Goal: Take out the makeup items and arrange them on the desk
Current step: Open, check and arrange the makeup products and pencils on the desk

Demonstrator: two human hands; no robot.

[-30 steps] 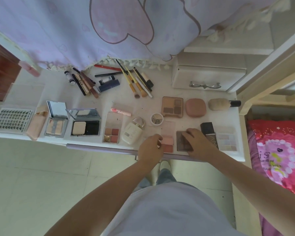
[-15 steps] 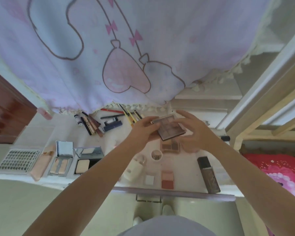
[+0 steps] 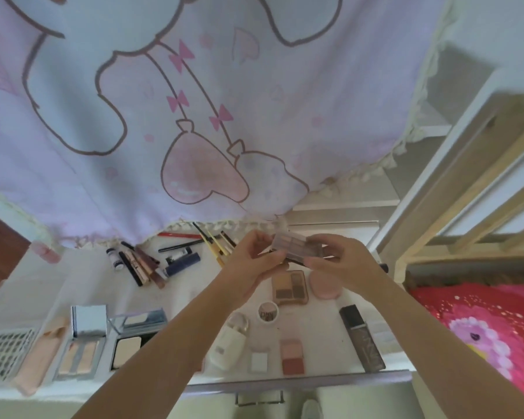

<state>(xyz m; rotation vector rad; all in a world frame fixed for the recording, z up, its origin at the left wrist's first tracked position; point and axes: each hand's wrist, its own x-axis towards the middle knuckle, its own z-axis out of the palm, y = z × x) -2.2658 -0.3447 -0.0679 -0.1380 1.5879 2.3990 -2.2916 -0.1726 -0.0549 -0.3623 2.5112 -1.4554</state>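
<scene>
Eyeshadow palette (image 3: 297,247) raised above the counter (image 3: 194,285), pinched in left hand (image 3: 254,261) grip and right hand (image 3: 342,261) grip. Small round jar (image 3: 268,311) lettering too blurred to read.

Soft, even daylight fills the scene, brightest through the translucent curtain (image 3: 194,101), with only faint shadows on the white counter (image 3: 194,276). Wide-angle distortion bends the wooden frame (image 3: 481,189) and the counter's front edge toward the borders. The whole view is slightly soft, and the hands (image 3: 254,261) show mild motion blur.
</scene>
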